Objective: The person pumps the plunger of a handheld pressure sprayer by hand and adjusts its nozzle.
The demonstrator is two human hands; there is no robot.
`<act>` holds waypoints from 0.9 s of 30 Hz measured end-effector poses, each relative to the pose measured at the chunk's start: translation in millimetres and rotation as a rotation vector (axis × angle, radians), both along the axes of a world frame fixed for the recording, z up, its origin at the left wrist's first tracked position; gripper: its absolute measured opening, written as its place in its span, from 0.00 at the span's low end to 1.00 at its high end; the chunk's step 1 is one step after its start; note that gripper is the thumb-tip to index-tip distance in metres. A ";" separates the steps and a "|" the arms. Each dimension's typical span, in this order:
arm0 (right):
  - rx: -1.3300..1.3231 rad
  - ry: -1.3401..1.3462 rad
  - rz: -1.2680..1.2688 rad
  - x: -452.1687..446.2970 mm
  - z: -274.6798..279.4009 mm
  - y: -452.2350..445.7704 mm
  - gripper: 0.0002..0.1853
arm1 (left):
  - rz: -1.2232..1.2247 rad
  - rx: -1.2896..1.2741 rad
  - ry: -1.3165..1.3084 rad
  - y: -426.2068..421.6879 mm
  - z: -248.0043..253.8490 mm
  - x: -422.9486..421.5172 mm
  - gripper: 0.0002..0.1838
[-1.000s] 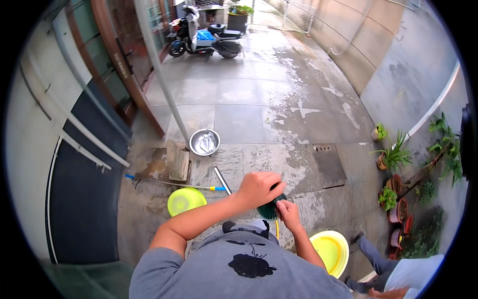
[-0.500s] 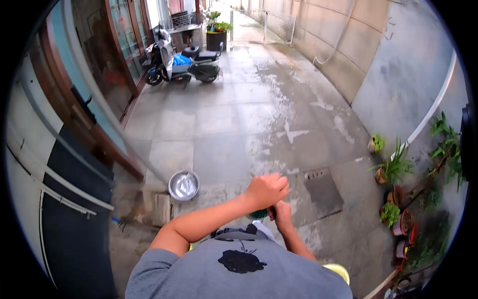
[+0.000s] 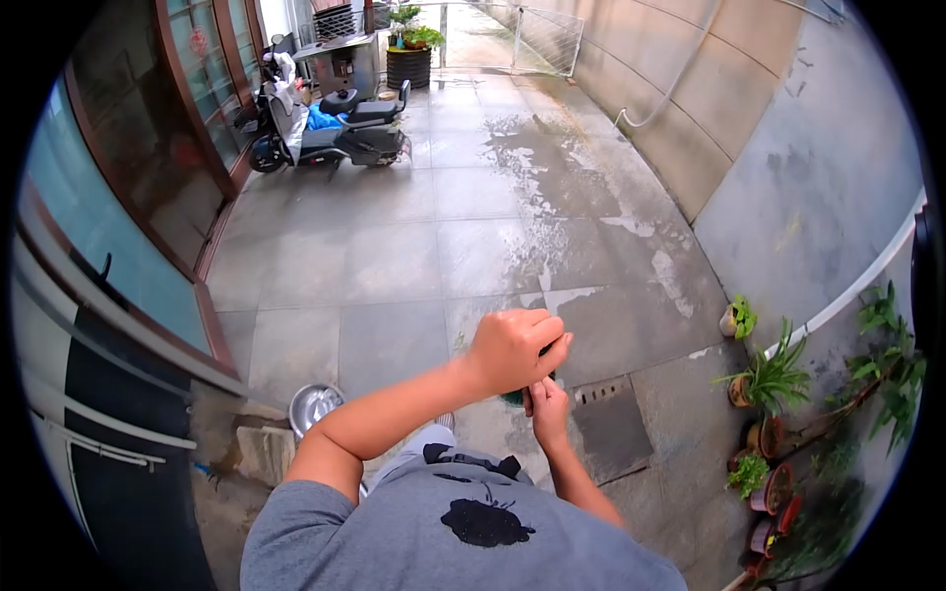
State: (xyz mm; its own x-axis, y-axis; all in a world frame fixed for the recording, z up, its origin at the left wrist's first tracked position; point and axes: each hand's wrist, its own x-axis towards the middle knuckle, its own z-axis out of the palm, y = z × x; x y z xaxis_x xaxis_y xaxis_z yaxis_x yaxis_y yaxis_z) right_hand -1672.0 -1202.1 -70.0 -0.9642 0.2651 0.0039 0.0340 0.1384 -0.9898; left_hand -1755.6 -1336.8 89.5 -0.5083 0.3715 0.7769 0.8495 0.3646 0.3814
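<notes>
My left hand (image 3: 514, 347) is closed in a fist in front of my chest, round the dark upper part of a dark green brush-like object (image 3: 511, 397). Just below it, my right hand (image 3: 548, 412) has its fingers closed on the lower part of the same object. The two hands are close together. They cover most of the object, and only a small green piece shows beneath my left hand.
A metal basin (image 3: 315, 406) stands by a stone block (image 3: 264, 453) at the lower left. Potted plants (image 3: 774, 379) line the right wall. A scooter (image 3: 335, 128) is parked at the upper left, before a metal gate (image 3: 547, 41). A drain cover (image 3: 609, 428) lies right of my hands.
The view has turned and moved forward; basin and scooter sit further left. The yellow-green tubs, the squeegee and the other person have left view. Both hands stay on the green object, now more hidden.
</notes>
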 end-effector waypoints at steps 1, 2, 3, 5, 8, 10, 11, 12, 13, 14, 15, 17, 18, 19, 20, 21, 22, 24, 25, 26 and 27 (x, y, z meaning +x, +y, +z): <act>0.016 0.023 -0.018 -24.8 -4.7 6.4 0.21 | 0.015 0.020 0.016 9.1 -8.5 -22.7 0.15; 0.028 0.043 -0.037 -49.9 -11.0 10.2 0.21 | 0.030 0.035 0.028 16.1 -17.6 -46.3 0.14; 0.034 0.066 -0.058 -76.4 -13.7 9.9 0.21 | 0.033 0.018 0.036 20.9 -27.0 -73.6 0.14; -0.022 0.063 -0.054 -119.0 -6.7 11.3 0.21 | 0.038 -0.017 0.034 28.8 -50.0 -127.5 0.14; -0.043 0.108 -0.036 -209.1 8.1 17.7 0.22 | 0.045 -0.135 0.036 42.5 -93.2 -215.0 0.14; -0.094 0.115 -0.042 -256.3 4.1 25.9 0.23 | 0.036 -0.167 0.038 53.2 -95.1 -265.8 0.13; -0.121 0.119 -0.047 -279.6 2.3 31.0 0.23 | 0.031 -0.185 0.039 59.2 -94.4 -289.5 0.13; -0.161 0.108 -0.043 -300.9 1.6 36.2 0.24 | -0.010 -0.187 0.038 66.2 -92.3 -310.8 0.13; -0.184 0.095 -0.049 -322.5 3.7 40.6 0.25 | -0.051 -0.190 0.045 74.6 -88.7 -338.6 0.13; -0.206 0.089 -0.055 -345.5 7.9 46.1 0.25 | -0.092 -0.190 0.059 83.3 -84.4 -368.1 0.13; -0.225 0.085 -0.062 -367.8 10.5 52.7 0.25 | -0.100 -0.178 0.060 91.6 -77.6 -393.2 0.13; -0.242 0.040 -0.052 -415.4 8.2 68.7 0.24 | -0.117 -0.150 0.064 111.2 -65.3 -442.5 0.13; -0.240 0.008 -0.050 -438.9 4.5 76.5 0.24 | -0.115 -0.115 0.075 118.6 -51.4 -466.8 0.13; -0.237 -0.024 -0.046 -466.3 0.6 85.9 0.24 | -0.110 -0.080 0.086 125.7 -33.5 -492.8 0.14; -0.227 -0.014 -0.033 -497.0 -4.9 97.0 0.23 | -0.103 -0.042 0.093 134.0 -22.7 -521.0 0.14; -0.213 -0.010 -0.017 -526.3 -13.7 108.9 0.23 | -0.104 -0.040 0.111 143.1 -20.7 -548.5 0.14; -0.199 -0.012 0.004 -554.2 -21.8 121.8 0.22 | -0.100 -0.038 0.123 153.0 -20.2 -575.0 0.15; -0.174 0.023 0.035 -612.3 -20.2 143.4 0.23 | -0.020 -0.031 0.141 174.7 -28.1 -628.1 0.15; -0.151 0.034 0.040 -643.1 -12.6 153.4 0.23 | 0.017 -0.052 0.139 183.0 -37.6 -653.8 0.15; -0.129 0.047 0.041 -675.0 -3.6 163.3 0.23 | 0.050 -0.073 0.137 191.6 -48.2 -681.3 0.15; -0.103 0.050 0.042 -704.0 5.8 174.8 0.23 | 0.083 -0.090 0.126 200.3 -59.1 -708.1 0.15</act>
State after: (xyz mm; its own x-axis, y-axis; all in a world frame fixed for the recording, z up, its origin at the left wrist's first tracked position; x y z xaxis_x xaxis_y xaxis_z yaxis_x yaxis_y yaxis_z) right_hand -2376.0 -1027.2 -64.2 -0.9738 0.2258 0.0276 -0.0199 0.0363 -0.9991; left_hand -2463.7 -1136.5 30.4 -0.4411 0.4027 0.8021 0.8538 0.4636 0.2368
